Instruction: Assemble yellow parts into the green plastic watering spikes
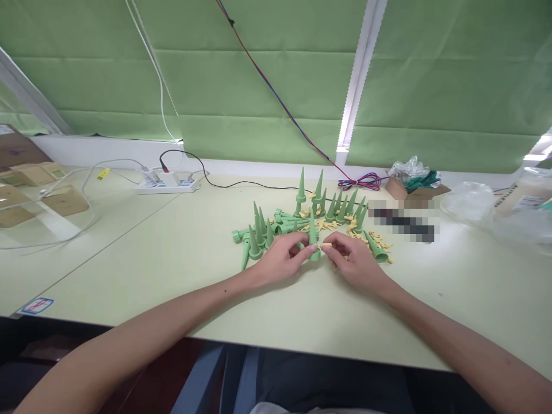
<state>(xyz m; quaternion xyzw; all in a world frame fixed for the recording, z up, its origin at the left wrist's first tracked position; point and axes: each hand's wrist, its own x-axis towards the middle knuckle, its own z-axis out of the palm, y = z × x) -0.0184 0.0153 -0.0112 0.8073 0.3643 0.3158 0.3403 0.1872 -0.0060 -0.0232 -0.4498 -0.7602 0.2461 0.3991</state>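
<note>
My left hand (284,257) is closed round the lower part of an upright green cone (313,230) with a pointed tip. Between the thumb and fingers of my right hand (351,259) is a small yellow piece (326,245), its end touching the side of the cone near the base. Several green spikes (255,244) stand or lie to the left of and behind my hands. Small yellow pieces (328,224) are scattered among them. One green cone (376,248) lies on its side, right of my right hand, its open end towards me.
A white power strip (168,185) with plugs and cables lies at the back left of the table (142,276). Cardboard pieces (64,201) are at the far left. An open box (418,192), a blurred dark object (405,223) and plastic bags (470,201) are on the right.
</note>
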